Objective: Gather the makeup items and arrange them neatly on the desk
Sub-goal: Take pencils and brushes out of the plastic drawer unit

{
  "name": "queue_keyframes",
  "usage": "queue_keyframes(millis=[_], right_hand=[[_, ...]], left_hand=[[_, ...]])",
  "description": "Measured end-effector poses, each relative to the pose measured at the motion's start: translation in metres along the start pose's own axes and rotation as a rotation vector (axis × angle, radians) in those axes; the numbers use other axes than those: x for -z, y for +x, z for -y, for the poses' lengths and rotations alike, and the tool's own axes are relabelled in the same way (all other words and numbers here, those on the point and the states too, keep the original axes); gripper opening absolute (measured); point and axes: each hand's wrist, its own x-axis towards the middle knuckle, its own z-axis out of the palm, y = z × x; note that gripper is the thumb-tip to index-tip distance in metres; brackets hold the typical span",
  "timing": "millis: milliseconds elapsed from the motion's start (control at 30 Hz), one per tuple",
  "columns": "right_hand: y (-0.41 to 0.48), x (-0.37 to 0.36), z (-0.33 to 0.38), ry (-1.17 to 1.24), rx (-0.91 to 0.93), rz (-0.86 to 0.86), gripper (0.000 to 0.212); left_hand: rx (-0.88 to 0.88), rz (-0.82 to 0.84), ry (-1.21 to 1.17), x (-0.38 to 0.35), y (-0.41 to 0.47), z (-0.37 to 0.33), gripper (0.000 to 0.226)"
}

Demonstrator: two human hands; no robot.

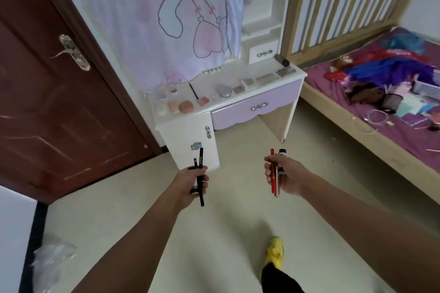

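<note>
My left hand (190, 182) grips black makeup pencils (201, 173) upright, well in front of the desk. My right hand (285, 177) holds a red pencil (272, 173) together with a small black-capped tube (282, 153). The white and lilac desk (281, 71) stands ahead against the wall. A row of makeup lies on its top: pink compacts (185, 106), a silver compact (223, 91), a black pencil (193, 91), small palettes (267, 78) and a dark box (283, 60).
A dark brown door (59, 102) stands on the left. A wooden bed (385, 112) with a purple sheet and scattered clothes and clutter is on the right. A clear plastic bag (51, 259) lies on the floor at lower left. My yellow shoe (275, 253) is below.
</note>
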Motion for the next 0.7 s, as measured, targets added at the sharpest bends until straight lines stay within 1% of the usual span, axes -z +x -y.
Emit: queue_keyframes(millis=[200,300,400,567,700], right_hand=[[0.128,-0.014,0.095,-0.079,0.005,0.016,0.001],[0.181,-0.034,0.152,-0.157,0.007,0.03,0.003],[0.234,-0.064,0.206,-0.217,-0.011,0.074,0.005],[0.305,-0.111,0.254,-0.249,-0.076,0.11,0.006],[0.37,-0.152,0.281,-0.281,-0.1,0.084,0.004]], left_hand=[[-0.013,-0.029,-0.015,-0.025,0.12,-0.086,0.012],[-0.025,-0.06,-0.041,-0.036,0.168,-0.137,0.011],[-0.036,-0.094,-0.122,-0.04,0.213,-0.184,0.01],[0.003,-0.136,-0.182,-0.027,0.265,-0.226,0.011],[0.019,-0.176,-0.168,-0.003,0.323,-0.266,0.015]])
